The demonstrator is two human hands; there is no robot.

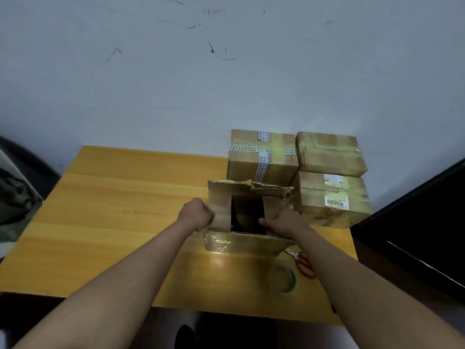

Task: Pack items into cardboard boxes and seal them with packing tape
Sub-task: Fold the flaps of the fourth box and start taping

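Note:
An open cardboard box (245, 241) stands on the wooden table (113, 210) in front of me, its far flap upright and its inside dark. My left hand (198, 214) grips the left side flap (220, 206), fingers curled around its edge. My right hand (284, 220) presses on the right side flap (274, 205), thumb toward the opening. Both side flaps are folded partway inward. A roll of clear packing tape (284, 278) lies flat near the table's front right. What is inside the box is hidden in shadow.
Three sealed, taped boxes sit at the back right: one tall (261, 157), and two stacked (329, 152) (332, 197). Red-handled scissors (303, 264) lie right of the tape roll. A dark cabinet (415, 235) borders the table's right side; a wall stands behind.

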